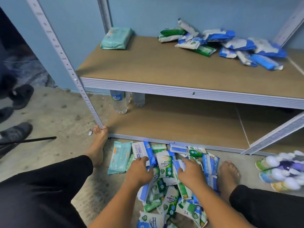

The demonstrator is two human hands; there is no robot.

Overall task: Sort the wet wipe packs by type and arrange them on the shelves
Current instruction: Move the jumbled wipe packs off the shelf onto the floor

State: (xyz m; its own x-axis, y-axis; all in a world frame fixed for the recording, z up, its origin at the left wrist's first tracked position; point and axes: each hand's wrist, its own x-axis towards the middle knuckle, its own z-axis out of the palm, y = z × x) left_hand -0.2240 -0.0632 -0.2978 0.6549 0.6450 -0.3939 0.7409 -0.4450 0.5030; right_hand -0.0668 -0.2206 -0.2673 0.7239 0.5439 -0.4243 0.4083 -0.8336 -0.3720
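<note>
A heap of wet wipe packs (166,186) lies on the floor between my feet, blue-and-white ones mixed with green-and-white ones. My left hand (139,170) grips a blue-and-white pack (144,152) at the heap's far left. My right hand (190,171) curls its fingers over another blue-and-white pack (178,165). A large teal pack (120,157) lies flat to the left of the heap. On the upper shelf (164,66) a teal pack (116,38) sits at the back left, and several blue and green packs (230,45) lie jumbled at the back right.
Two clear water bottles (120,102) stand at the back left of the lower shelf (189,122). Pastel packs (283,171) lie on the floor at the right. Shoes (16,130) and a black rod (29,140) are on the floor at the left. A shelf post (69,66) rises by my left foot.
</note>
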